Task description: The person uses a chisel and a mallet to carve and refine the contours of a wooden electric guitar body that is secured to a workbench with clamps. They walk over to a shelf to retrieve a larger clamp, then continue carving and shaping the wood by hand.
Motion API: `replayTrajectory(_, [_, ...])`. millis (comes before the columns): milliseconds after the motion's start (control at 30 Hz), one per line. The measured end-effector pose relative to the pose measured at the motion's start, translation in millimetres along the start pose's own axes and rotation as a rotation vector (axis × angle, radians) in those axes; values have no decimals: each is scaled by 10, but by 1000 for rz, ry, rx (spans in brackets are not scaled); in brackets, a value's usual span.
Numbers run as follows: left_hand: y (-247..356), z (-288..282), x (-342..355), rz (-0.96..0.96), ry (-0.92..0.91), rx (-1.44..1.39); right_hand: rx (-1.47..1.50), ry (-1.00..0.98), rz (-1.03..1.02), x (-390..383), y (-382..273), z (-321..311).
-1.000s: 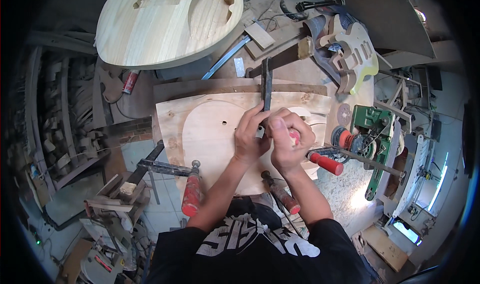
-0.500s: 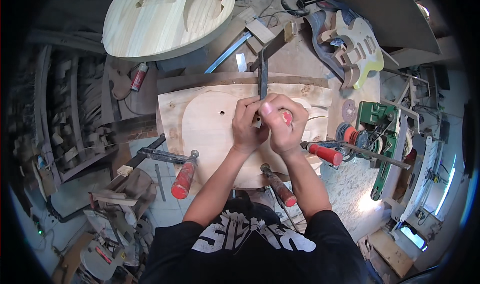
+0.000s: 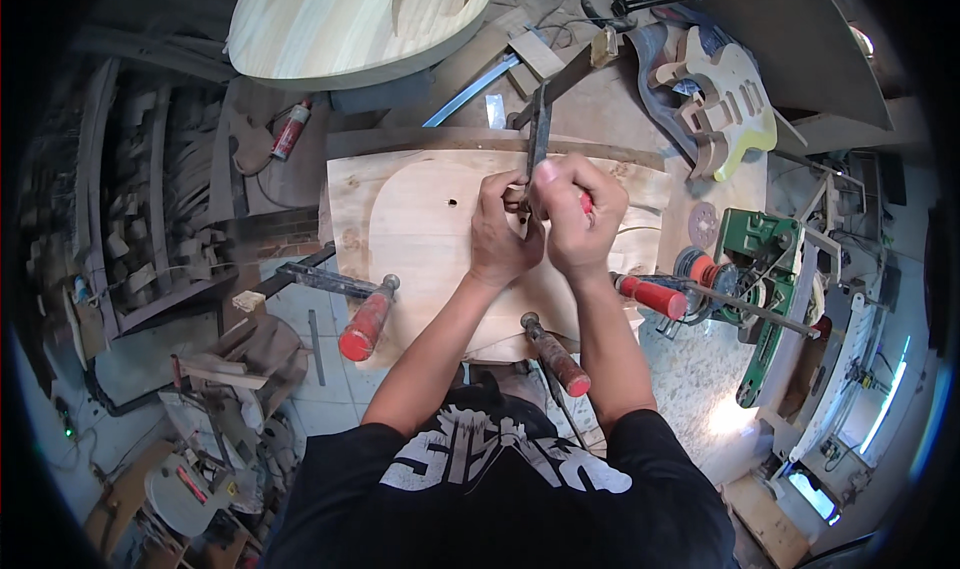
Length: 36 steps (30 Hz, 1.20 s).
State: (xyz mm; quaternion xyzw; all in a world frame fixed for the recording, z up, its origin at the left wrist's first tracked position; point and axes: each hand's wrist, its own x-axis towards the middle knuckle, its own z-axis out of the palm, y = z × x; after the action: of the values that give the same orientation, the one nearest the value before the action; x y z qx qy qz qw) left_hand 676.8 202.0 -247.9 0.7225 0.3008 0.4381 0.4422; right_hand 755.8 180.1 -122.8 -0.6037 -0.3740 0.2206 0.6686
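A pale wooden board (image 3: 420, 219) with a drawn curved outline and a small drilled hole lies on the bench. Three red-handled clamps (image 3: 368, 321) hold it at its near edge. My left hand (image 3: 503, 231) and my right hand (image 3: 577, 214) are pressed together over the board's upper middle. Both grip a saw with a dark metal frame (image 3: 539, 129) that stands up from the board; its red handle shows inside my right fist.
A large pale guitar body (image 3: 360, 19) rests at the back left. A smaller routed guitar body (image 3: 725, 104) lies back right, with a green machine (image 3: 765, 269) on the right. Curved wood strips (image 3: 150, 199) stand stacked on the left. A red spray can (image 3: 290, 131) lies near them.
My hands and the saw have stayed on the same spot of the board. The view has shifted, so the board and hands sit higher in the picture.
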Motion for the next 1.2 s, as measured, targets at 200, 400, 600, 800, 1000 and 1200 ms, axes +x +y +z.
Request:
replayTrajectory(200, [-34, -69, 49, -48, -28, -61, -433, 168, -119, 38, -125, 82])
replayTrajectory(400, [48, -385, 143, 20, -160, 330, -1286, -675, -375, 190, -702, -243])
replayTrajectory(600, [7, -411, 148, 73, -220, 325, -2065, -1297, -910, 374, -609, 24])
replayTrajectory(800, [-16, -404, 140, 54, -193, 295, -1755, -1401, 71, 644, -542, 118])
replayTrajectory(1000, [-5, -385, 147, 61, -193, 306, -1640, -1256, 800, 811, -600, 151])
replayTrajectory(1200, [9, -412, 140, 73, -187, 331, -1761, -1374, -455, 473, -575, -131])
